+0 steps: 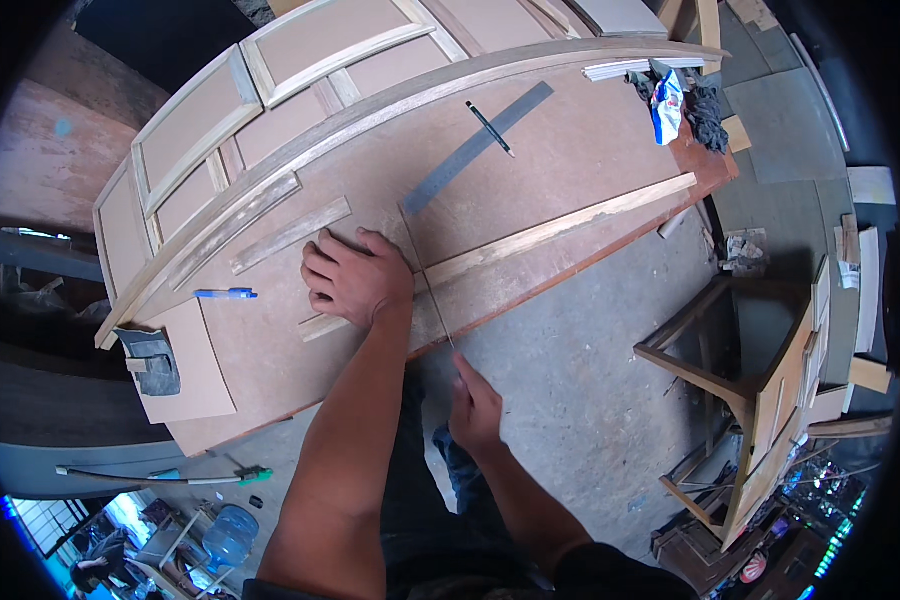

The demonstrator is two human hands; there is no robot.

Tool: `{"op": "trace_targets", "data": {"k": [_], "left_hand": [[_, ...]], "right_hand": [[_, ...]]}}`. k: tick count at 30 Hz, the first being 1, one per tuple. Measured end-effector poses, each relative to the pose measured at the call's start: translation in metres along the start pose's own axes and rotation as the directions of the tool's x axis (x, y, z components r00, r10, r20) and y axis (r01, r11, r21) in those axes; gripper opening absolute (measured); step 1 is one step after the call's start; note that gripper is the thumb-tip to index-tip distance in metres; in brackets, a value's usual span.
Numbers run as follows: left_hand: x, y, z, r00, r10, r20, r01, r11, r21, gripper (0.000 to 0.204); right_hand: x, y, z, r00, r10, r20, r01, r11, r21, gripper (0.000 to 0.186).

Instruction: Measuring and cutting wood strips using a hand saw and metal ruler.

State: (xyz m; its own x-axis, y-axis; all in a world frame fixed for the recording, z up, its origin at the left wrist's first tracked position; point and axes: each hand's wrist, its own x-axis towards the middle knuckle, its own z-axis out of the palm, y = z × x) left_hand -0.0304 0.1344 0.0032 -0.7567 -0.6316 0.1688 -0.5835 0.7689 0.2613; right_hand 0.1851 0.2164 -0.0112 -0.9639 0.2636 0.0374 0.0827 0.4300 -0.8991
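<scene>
My left hand point(365, 280) bears down on a long, narrow wooden strip point(570, 223) lying slantwise across the brown board-topped table. Its fingers curl over the strip onto the tabletop, with the thumb pointing away from me. My right hand point(478, 412) is closed round the near end of a thin handsaw point(434, 300), whose handle the fingers hide. Seen nearly edge-on, the blade crosses the strip just right of my left hand. Beyond it lie a metal ruler point(450, 172) and a dark pencil point(490, 130) resting across the ruler. A short wood piece point(290, 236) lies left of my left hand.
Framed panels point(335, 55) line the table's far side behind a long rail point(390, 95). A blue pen point(226, 293) and a dark block-like tool point(152, 362) are at left. Cloth and a packet point(667, 108) sit far right. A wooden frame point(740, 400) stands on the floor.
</scene>
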Motion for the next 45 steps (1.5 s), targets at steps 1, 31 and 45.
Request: {"op": "trace_targets", "data": {"k": [1,31,45], "left_hand": [[0.003,0.0,0.0,1.0,-0.002,-0.003,0.002,1.0,0.003,0.055],[0.002,-0.002,-0.001,0.999,0.006,-0.048,-0.009,0.999,-0.045,0.053],[0.006,-0.003,-0.005,0.999,-0.014,-0.034,0.012,0.998,-0.056,0.055]], "right_hand": [[-0.026,0.006,-0.007,0.999,-0.028,-0.024,0.027,1.0,-0.009,0.033],[-0.089,0.003,-0.043,1.0,0.009,-0.005,-0.009,0.997,-0.07,0.029],[-0.088,-0.002,-0.033,0.999,-0.01,-0.048,0.009,1.0,-0.009,0.031]]}}
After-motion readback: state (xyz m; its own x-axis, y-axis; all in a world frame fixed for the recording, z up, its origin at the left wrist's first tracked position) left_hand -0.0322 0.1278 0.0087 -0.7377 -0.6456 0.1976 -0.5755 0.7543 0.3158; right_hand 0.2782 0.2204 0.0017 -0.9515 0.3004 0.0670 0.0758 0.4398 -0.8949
